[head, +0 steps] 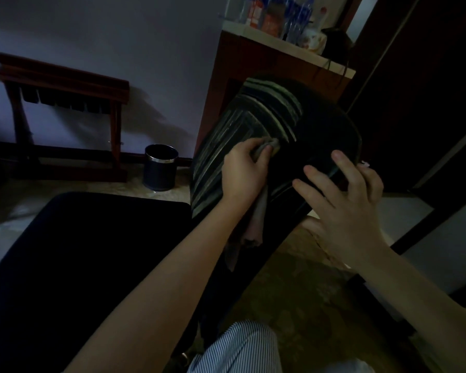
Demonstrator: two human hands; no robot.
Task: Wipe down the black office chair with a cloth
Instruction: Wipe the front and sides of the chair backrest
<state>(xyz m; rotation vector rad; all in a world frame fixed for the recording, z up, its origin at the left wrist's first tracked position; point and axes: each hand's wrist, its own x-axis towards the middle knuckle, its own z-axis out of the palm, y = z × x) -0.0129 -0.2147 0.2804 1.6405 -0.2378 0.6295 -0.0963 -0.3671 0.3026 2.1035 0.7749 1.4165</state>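
My left hand (pixel 244 170) at centre, fingers clamped on grey cloth (pixel 258 211), pressed against black office chair (pixel 320 141) backrest; cloth tail hangs toward 6 o'clock. My right hand (pixel 345 200) at 3 o'clock, fingers spread apart, flat on backrest edge. Chair seat at 8 o'clock. Bin (pixel 160 166) at 10 o'clock. Bottles (pixel 277 14) on shelf at 12 o'clock; labels too blurred, can't read.

Two hands: left hand (pixel 244 170), right hand (pixel 345 195). One cloth (pixel 258 211), in left hand. One black office chair (pixel 320 141), under both. One waste bin (pixel 160 166), left of left hand.
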